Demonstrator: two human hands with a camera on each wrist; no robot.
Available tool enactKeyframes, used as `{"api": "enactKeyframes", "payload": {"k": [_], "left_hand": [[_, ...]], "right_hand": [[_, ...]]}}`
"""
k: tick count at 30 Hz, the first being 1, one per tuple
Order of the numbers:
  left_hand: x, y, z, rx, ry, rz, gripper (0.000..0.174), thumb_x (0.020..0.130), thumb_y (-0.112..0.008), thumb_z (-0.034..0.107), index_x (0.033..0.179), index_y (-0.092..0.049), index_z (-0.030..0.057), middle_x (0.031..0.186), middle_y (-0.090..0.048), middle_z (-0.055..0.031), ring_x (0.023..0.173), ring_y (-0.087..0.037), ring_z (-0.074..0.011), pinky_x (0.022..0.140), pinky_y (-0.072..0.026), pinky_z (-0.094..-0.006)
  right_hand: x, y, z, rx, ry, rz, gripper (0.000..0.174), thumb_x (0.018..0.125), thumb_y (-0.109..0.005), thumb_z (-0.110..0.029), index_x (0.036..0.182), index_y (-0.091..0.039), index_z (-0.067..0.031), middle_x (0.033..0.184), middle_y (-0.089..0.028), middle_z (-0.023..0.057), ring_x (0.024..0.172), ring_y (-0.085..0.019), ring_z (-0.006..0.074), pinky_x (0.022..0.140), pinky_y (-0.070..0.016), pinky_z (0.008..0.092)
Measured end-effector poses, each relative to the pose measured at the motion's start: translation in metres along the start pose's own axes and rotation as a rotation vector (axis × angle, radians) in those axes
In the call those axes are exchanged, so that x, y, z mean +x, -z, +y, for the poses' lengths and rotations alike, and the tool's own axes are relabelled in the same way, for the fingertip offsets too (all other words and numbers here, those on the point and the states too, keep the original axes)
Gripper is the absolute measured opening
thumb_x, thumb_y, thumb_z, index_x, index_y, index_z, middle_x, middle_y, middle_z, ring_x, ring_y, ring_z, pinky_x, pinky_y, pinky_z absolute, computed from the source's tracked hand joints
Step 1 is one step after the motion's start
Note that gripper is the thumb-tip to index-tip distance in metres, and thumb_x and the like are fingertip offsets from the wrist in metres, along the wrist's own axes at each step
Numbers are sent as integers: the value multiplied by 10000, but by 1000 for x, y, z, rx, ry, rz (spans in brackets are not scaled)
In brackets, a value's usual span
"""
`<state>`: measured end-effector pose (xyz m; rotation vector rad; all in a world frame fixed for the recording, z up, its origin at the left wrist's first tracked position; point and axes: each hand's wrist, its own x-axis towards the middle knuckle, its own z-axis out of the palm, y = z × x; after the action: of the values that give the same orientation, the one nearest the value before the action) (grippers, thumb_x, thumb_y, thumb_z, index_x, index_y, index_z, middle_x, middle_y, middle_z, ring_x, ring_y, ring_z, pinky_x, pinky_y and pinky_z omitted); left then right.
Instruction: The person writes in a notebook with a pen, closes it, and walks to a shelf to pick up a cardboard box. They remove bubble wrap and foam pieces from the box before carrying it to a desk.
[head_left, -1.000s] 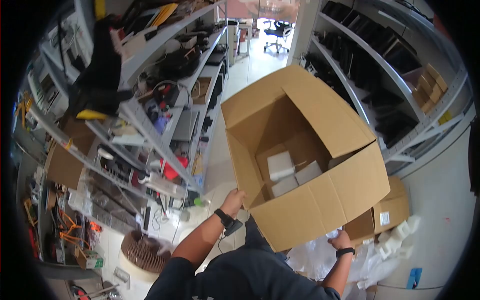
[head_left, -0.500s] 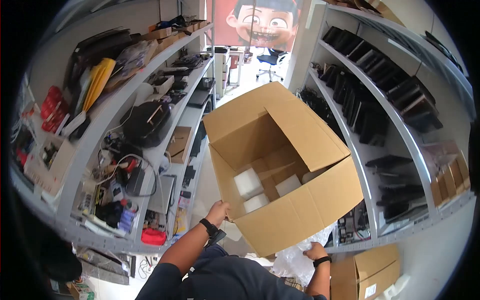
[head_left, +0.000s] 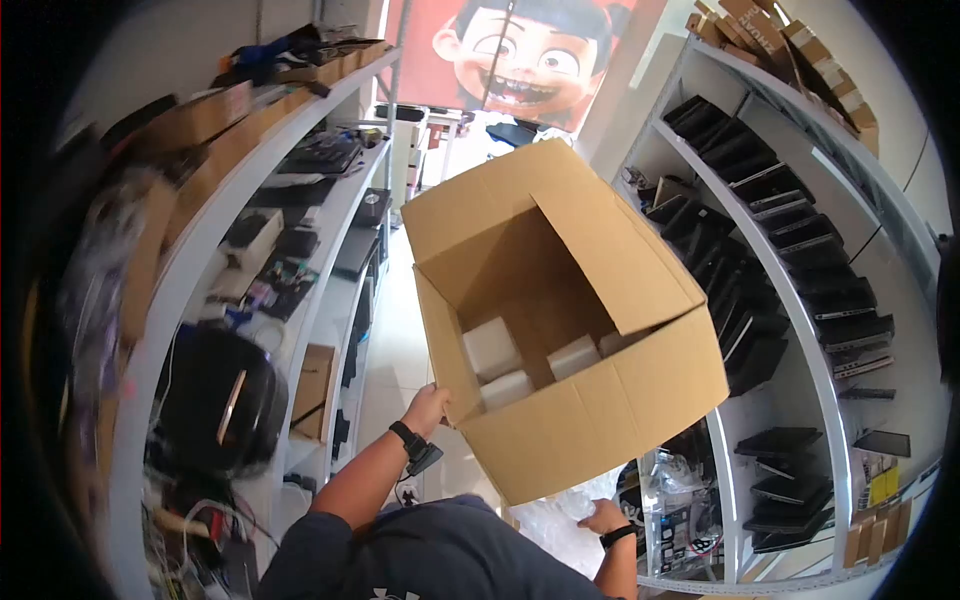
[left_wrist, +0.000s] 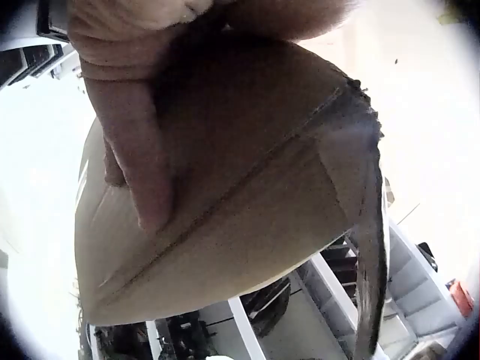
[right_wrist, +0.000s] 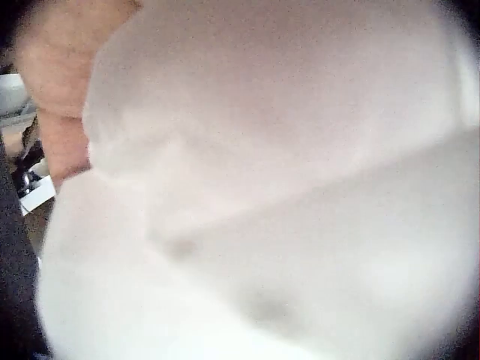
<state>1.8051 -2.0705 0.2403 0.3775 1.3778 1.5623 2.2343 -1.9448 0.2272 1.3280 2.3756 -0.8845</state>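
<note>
A large open cardboard box (head_left: 600, 420) fills the middle of the head view, tilted so that its inside shows. Several white blocks (head_left: 492, 347) lie at its bottom. At the box's near left corner my left hand (head_left: 428, 408) grips the cardboard; in the left wrist view its fingers (left_wrist: 142, 172) lie along a creased panel (left_wrist: 247, 210). Low at the right, my right hand (head_left: 603, 518) holds crumpled translucent plastic wrap (head_left: 555, 520) below the box. That wrap (right_wrist: 300, 112) covers most of the right wrist view and hides the fingertips.
Loaded metal shelves (head_left: 325, 270) line the left side, with a black rounded case (head_left: 215, 400) close by. On the right, shelves (head_left: 775, 245) hold rows of dark laptops (head_left: 790, 215). A tiled floor aisle (head_left: 395, 340) runs between them towards a cartoon-face poster (head_left: 530, 60).
The head view has moved forward along the aisle and tilted up. The box stays in my left hand and the plastic in my right; the cardboard box on the floor has left view.
</note>
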Motion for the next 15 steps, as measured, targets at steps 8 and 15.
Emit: {"api": "enactKeyframes", "payload": {"k": [8, 15], "left_hand": [[207, 29, 82, -128, -24, -22, 277, 819, -510, 117, 1051, -596, -6, 932, -648, -77, 771, -646, -198, 668, -532, -322], [398, 31, 184, -67, -100, 3, 340, 817, -481, 126, 1101, -568, -38, 972, -639, -116, 785, -664, -236, 638, -556, -360]], "right_hand": [[189, 81, -47, 113, 27, -48, 429, 625, -766, -263, 984, -717, -33, 891, -691, 225, 864, -674, 354, 799, -526, 402], [412, 166, -103, 73, 179, -82, 379, 614, -680, -237, 938, -723, -44, 897, -683, 228, 862, -654, 380, 803, -520, 417]]}}
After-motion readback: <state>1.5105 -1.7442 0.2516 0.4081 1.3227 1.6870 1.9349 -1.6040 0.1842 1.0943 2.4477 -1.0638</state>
